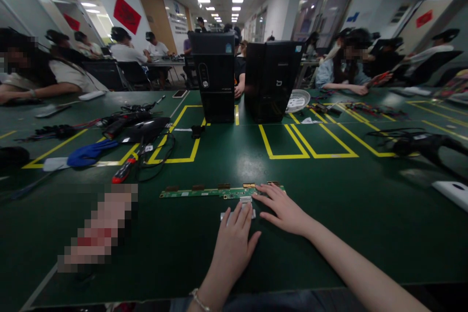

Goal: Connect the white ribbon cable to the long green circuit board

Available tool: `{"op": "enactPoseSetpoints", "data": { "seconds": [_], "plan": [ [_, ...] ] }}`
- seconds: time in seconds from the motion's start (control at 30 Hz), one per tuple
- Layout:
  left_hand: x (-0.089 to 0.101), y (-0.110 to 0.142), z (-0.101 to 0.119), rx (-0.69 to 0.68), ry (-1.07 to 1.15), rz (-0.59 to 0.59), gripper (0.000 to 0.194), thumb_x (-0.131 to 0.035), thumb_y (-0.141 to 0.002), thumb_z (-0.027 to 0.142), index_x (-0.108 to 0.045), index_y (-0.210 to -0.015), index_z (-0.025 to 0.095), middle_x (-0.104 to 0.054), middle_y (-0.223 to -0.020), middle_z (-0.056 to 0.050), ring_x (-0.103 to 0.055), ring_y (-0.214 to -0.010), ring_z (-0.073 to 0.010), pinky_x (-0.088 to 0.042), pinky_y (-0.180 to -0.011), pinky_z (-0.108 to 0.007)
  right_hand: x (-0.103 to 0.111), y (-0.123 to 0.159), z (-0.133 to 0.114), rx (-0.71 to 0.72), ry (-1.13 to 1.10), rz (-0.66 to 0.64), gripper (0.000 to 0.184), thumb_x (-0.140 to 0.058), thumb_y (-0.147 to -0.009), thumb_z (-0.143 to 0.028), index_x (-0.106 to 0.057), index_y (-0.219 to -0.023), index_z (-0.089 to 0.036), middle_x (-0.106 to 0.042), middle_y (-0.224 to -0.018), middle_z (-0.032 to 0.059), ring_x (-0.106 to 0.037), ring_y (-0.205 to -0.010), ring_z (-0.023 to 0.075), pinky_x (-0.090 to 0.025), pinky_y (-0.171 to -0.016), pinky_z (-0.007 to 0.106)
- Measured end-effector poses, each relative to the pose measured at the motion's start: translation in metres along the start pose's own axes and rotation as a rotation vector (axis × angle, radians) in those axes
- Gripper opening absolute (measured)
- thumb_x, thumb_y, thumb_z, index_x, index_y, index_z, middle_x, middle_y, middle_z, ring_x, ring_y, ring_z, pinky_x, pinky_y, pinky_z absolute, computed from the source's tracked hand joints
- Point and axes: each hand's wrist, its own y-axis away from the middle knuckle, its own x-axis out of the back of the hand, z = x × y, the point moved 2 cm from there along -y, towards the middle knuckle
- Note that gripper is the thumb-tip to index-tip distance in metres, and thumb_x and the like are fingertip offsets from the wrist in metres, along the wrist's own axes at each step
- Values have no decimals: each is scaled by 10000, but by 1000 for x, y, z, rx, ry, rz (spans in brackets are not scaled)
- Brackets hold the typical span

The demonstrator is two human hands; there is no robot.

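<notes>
A long, narrow green circuit board [197, 193] lies crosswise on the dark green table [175, 248] in front of me. From its near edge a whitish flat ribbon cable [245, 200] runs down to a pale flat piece [224, 216]. Fingers stretched out and close together, my left hand [234, 239] lies over that cable and pale piece, hiding part of both. My right hand [283, 208] is open too, its fingertips resting on the right part of the board and covering some of it.
Two black computer towers [218, 78] stand across the table. To the left are a red-and-black screwdriver [124, 170], a blue glove [91, 152], black cables and a blurred-out patch. A white basket [298, 101] stands at back right. Yellow tape marks rectangles; people sit beyond.
</notes>
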Motion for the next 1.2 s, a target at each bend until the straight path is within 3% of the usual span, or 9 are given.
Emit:
{"op": "enactPoseSetpoints", "data": {
  "seconds": [0.37,0.8,1.2],
  "plan": [
    [-2,-2,-1,10,-12,19,465,-393,-984,389,-503,-1366,148,-488,-1448,-70,-441,-1334,-278,-393,-1077,-492,-3,0,2,10,-25,25,546,-454,-933,-519,-438,-1427,-287,-382,-1495,79,-290,-1404,260,-224,-1150,533],
    [7,-5,-5,2,25,-107,486,-461,-961,358,-465,-1397,144,-453,-1472,-74,-404,-1361,-261,-369,-1101,-483,-2,0,2,23,-15,0,571,-475,-924,-518,-414,-1442,-287,-354,-1513,76,-270,-1415,258,-228,-1150,533],
    [16,-11,-18,-91,53,-138,433,-465,-963,290,-482,-1383,185,-497,-1444,-56,-426,-1348,-213,-365,-1109,-431,0,-1,1,29,-32,12,557,-497,-918,-498,-441,-1426,-277,-360,-1509,85,-280,-1410,265,-220,-1152,539]
  ]
}}
